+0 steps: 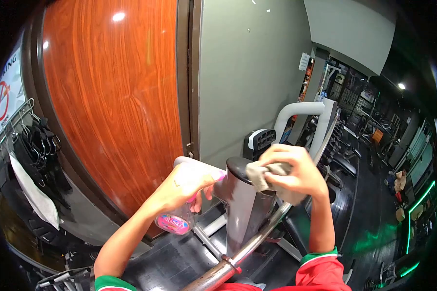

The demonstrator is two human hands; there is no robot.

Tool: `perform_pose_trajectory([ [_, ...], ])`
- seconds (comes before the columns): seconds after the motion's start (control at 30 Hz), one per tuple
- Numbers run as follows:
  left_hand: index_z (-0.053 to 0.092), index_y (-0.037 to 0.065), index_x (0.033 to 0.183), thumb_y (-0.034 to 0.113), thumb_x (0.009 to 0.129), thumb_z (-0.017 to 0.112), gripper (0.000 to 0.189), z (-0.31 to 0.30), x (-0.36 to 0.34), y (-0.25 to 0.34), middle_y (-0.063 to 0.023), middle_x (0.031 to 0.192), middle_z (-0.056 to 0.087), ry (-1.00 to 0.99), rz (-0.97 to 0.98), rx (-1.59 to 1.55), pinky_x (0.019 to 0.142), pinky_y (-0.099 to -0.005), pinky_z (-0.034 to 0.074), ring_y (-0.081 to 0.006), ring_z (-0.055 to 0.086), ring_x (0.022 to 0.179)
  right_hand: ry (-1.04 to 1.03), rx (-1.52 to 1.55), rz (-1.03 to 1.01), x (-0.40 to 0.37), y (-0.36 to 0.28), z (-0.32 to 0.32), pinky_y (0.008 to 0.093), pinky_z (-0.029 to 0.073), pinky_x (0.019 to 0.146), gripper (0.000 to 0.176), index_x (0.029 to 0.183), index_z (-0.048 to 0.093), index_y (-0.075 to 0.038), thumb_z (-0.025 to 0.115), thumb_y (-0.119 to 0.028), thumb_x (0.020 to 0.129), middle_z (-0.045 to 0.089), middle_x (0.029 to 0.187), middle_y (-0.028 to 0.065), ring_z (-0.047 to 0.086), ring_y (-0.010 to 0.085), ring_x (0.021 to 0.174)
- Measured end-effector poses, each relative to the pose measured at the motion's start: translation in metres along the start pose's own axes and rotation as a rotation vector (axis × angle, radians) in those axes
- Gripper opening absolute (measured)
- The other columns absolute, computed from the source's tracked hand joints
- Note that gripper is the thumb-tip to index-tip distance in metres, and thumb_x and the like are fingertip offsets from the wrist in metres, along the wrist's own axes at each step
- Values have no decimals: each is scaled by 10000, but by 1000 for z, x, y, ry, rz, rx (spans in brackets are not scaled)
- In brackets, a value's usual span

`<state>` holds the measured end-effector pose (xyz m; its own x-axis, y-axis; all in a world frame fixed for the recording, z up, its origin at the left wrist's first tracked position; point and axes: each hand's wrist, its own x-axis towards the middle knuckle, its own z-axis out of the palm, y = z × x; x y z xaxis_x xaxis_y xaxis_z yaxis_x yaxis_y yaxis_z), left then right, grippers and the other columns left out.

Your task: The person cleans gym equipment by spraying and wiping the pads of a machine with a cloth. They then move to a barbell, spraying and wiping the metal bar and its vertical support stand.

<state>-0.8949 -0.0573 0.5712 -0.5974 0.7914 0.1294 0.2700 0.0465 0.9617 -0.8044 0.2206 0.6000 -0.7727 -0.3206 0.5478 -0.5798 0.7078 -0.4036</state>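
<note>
My left hand (187, 183) is wrapped round the neck of a spray bottle (174, 223) with a pink label and pink trigger head. The nozzle points right, at the grey upright post (240, 208) of a gym machine. In my right hand (296, 169) is a crumpled greyish cleaning cloth (262, 175), pinched between thumb and fingers. The cloth is close beside the post's black cap (237, 167) and overlaps its edge in this view. Part of the cloth hangs below my right palm.
A chrome bar (257, 242) slants across in front of the post. Behind stands a thick pale tubular frame (301, 109). At left are a wooden door (111, 97) and a rack of black hangers (34, 140). Gym equipment and a person (399, 180) are far right.
</note>
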Motion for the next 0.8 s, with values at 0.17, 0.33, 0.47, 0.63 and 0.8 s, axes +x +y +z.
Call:
perform_pose_trajectory([
  [0.17,662,1,904,320,978,593,334,-6,-7,-14,-67,709,623,22,-22,-134,438,-267,458,-141,598,478,-176,-41,-51,58,24,30,345,521,808,257,999,713,-20,733,-191,809,703,927,126,672,270,858],
  [0.33,631,0,797,345,970,589,389,-7,-7,-18,-102,709,647,48,-18,-103,445,-280,468,-166,609,480,-221,-67,32,63,23,32,355,519,794,267,1008,710,-20,719,-229,841,697,933,142,665,298,852],
  [0.47,630,6,784,355,968,593,397,-11,-10,-23,-98,707,645,42,-63,-99,454,-279,468,-169,617,485,-267,-127,0,22,-2,-10,375,529,801,296,1018,727,-42,755,-232,793,697,956,143,686,314,896],
  [0.63,629,7,779,366,964,595,405,-13,-11,-31,-96,723,646,37,-55,-106,462,-277,468,-166,617,485,-233,-111,19,6,-9,-18,381,528,784,268,1014,735,-63,743,-173,770,680,895,115,672,305,868],
  [0.8,618,5,778,359,972,581,406,-12,-12,-38,-92,725,644,29,-77,-93,459,-275,467,-158,613,484,-262,-297,-16,64,2,27,401,524,780,205,965,720,-58,726,-185,803,678,900,109,663,306,870],
])
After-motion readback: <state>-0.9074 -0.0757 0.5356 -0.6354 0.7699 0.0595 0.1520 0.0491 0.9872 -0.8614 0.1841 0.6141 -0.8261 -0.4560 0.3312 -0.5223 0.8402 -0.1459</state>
